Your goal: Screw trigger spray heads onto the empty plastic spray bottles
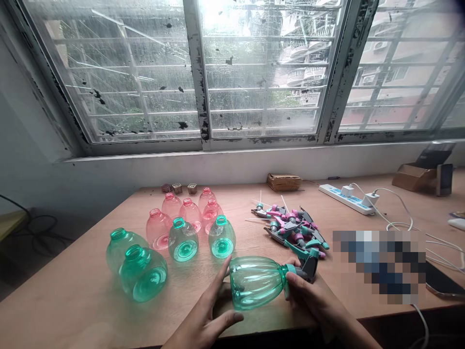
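A clear green spray bottle (pixel 256 283) lies on its side in the air near the table's front edge, its base facing left. Its trigger sprayer (pixel 309 264), green and black, sits at the bottle's neck. My right hand (pixel 308 291) grips the neck and sprayer end with thumb and fingers. My left hand (pixel 209 310) is by the base, thumb and fingers spread apart; whether a fingertip touches the plastic I cannot tell. Behind the sprayer lies a pile of loose trigger sprayers (pixel 294 225) in pink, green, grey and black.
Open green bottles (pixel 148 274) and pink bottles (pixel 190 213) stand upright at left on the wooden table (pixel 80 295). A white power strip (pixel 345 198) with cables, a brown paper package (pixel 284 182) and a cardboard box (pixel 412 177) are farther back. A dark phone (pixel 445 283) lies at right.
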`<act>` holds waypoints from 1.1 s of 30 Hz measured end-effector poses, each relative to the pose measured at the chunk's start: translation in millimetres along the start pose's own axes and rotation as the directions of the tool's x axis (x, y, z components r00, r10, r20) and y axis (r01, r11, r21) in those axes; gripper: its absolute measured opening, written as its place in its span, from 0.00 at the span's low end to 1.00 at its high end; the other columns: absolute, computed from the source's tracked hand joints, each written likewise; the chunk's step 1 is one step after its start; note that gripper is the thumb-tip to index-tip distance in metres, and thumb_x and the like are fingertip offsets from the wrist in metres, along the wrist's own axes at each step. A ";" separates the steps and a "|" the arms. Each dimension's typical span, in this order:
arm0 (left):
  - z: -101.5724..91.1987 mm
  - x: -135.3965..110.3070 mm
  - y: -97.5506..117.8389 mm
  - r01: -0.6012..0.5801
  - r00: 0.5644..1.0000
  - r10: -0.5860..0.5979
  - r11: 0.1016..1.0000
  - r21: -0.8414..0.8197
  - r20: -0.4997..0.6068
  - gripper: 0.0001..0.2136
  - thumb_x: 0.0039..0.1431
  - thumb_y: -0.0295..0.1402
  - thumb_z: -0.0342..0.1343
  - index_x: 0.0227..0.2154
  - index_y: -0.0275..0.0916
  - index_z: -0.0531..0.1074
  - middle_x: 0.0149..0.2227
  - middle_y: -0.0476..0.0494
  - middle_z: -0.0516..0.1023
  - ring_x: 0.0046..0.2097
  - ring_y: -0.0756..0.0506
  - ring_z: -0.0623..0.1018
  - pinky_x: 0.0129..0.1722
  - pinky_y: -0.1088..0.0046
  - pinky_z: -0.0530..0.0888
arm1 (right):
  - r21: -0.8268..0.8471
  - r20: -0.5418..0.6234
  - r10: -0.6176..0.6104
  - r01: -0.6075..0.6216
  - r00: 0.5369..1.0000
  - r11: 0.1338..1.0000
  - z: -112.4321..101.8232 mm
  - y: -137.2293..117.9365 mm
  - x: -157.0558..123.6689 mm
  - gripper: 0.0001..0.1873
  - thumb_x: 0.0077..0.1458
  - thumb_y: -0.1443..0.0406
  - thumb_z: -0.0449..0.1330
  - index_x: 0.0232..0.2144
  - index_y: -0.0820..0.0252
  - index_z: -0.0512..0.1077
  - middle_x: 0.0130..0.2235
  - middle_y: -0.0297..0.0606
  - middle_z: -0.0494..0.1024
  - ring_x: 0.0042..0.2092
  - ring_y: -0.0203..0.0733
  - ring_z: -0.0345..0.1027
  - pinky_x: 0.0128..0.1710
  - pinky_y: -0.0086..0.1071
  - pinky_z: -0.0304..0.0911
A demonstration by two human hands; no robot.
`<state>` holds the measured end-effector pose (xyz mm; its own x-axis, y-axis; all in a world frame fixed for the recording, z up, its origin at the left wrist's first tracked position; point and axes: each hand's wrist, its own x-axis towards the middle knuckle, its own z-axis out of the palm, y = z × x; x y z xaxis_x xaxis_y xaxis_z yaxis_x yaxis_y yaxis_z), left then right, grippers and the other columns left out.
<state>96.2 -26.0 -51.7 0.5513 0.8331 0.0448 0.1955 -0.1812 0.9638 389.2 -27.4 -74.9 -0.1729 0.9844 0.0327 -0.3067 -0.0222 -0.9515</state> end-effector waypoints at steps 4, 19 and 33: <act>-0.6 0.2 3.8 0.013 1.000 -0.013 1.000 0.028 0.002 0.40 0.65 0.38 0.61 0.71 0.63 0.41 0.75 0.57 0.44 0.74 0.37 0.52 0.72 0.54 0.51 | -0.007 -0.012 -0.001 0.001 1.000 1.000 -0.7 0.7 0.7 0.19 0.57 0.51 0.67 0.36 0.57 0.67 0.24 0.33 0.80 0.22 0.37 0.68 0.24 0.30 0.61; 1.6 -1.5 4.8 0.007 1.000 -0.008 1.000 -0.013 -0.007 0.41 0.65 0.36 0.61 0.71 0.62 0.41 0.75 0.55 0.45 0.73 0.37 0.55 0.72 0.55 0.54 | -0.025 -0.015 -0.008 0.008 1.000 1.000 0.5 -2.8 0.6 0.20 0.57 0.50 0.68 0.35 0.58 0.69 0.25 0.33 0.79 0.22 0.37 0.68 0.25 0.30 0.60; 2.4 -2.1 13.5 0.020 1.000 -0.020 1.000 0.010 0.018 0.40 0.67 0.35 0.58 0.71 0.61 0.37 0.75 0.56 0.46 0.73 0.39 0.53 0.73 0.57 0.51 | 0.004 -0.090 -0.014 0.014 0.996 1.000 -0.4 3.8 0.7 0.23 0.53 0.48 0.70 0.36 0.58 0.69 0.24 0.32 0.77 0.22 0.37 0.68 0.24 0.29 0.60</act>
<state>99.7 -31.5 -39.5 0.5615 0.8272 0.0206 0.2146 -0.1696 0.9619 388.3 -26.8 -78.6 -0.0833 0.9964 0.0180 -0.3130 -0.0090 -0.9497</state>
